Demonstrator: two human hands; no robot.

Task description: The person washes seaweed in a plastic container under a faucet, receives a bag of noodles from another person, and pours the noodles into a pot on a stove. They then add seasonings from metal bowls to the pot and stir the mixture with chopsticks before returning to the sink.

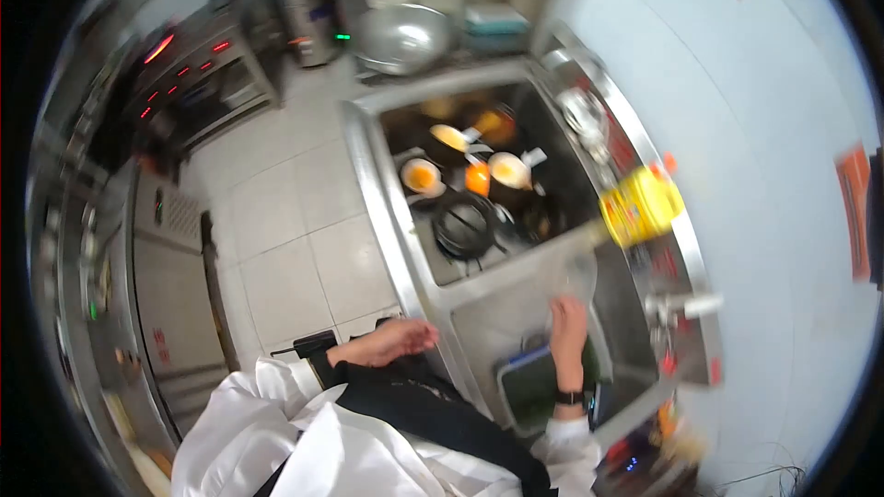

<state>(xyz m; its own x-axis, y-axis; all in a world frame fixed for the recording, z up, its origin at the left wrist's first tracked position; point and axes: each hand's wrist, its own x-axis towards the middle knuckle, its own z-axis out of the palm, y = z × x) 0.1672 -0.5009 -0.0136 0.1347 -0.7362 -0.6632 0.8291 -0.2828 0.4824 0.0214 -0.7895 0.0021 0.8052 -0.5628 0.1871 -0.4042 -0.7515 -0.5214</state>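
Observation:
My right hand [568,327] reaches over the near sink basin [479,317], its fingers at the edge of a translucent container [573,278]. That container is blurred, and its exact kind does not show. Below the hand, in the basin, is a tray [529,405] with dark green contents and a blue strip along its edge. My left hand [402,339] hangs just left of the sink's front rim, its fingers loosely bent and nothing in them.
Bowls, ladles and a black pan [463,226] crowd the far basin [419,244]. A yellow jug [642,207] stands on the ledge near the tap [677,308]. Behind sits a large metal bowl [402,39]. A steel cabinet [166,267] is across the tiled floor.

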